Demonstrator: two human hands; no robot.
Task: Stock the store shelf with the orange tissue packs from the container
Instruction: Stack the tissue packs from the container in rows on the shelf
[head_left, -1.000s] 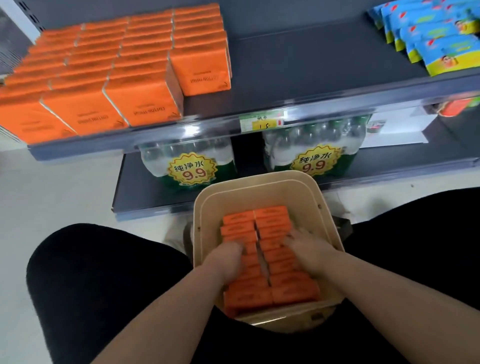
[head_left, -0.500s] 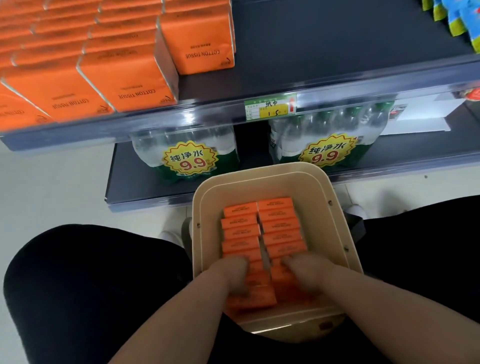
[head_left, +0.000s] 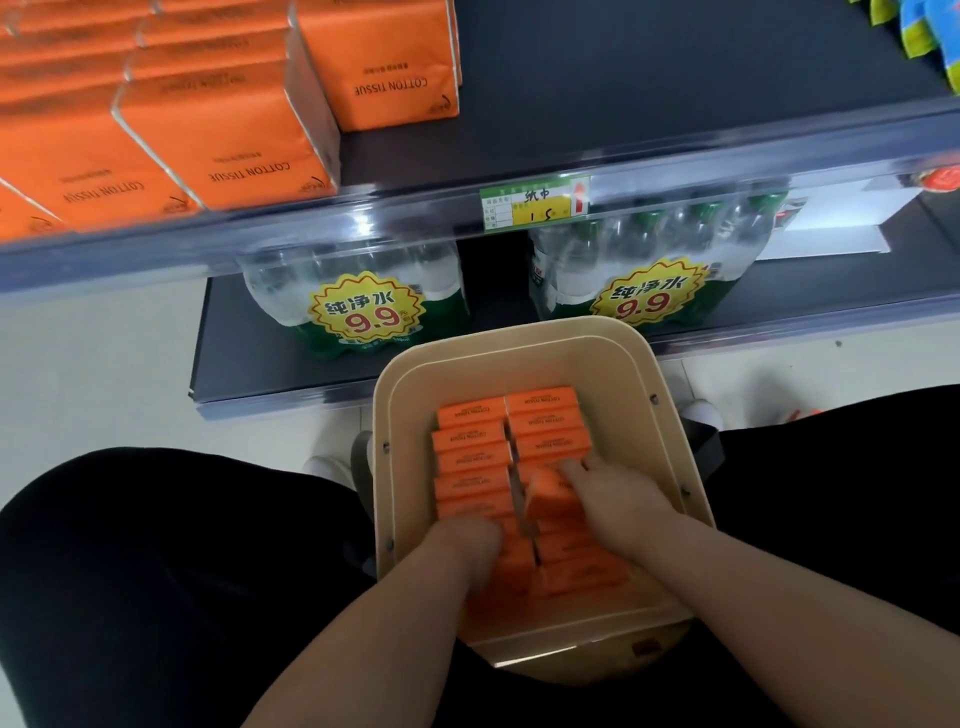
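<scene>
Tissue packs (head_left: 470, 452) in container (head_left: 519, 338), right hand (head_left: 621, 501) gripping tilted pack (head_left: 548, 491), left hand's (head_left: 465, 543) grip hidden

The upper shelf (head_left: 649, 93) was a dark board with a clear rail along its front, and a green and yellow price tag (head_left: 535, 202) sat in that rail. Orange tissue packs (head_left: 223, 150) stood on its left part in close rows, up to the front edge. Blue and yellow packets (head_left: 932, 36) lay at its far right. The lower shelf (head_left: 244, 364) bore wrapped water bottles, a left bundle (head_left: 358, 301) and a right bundle (head_left: 644, 280), near each other. Pale floor (head_left: 104, 364) lay beneath.
</scene>
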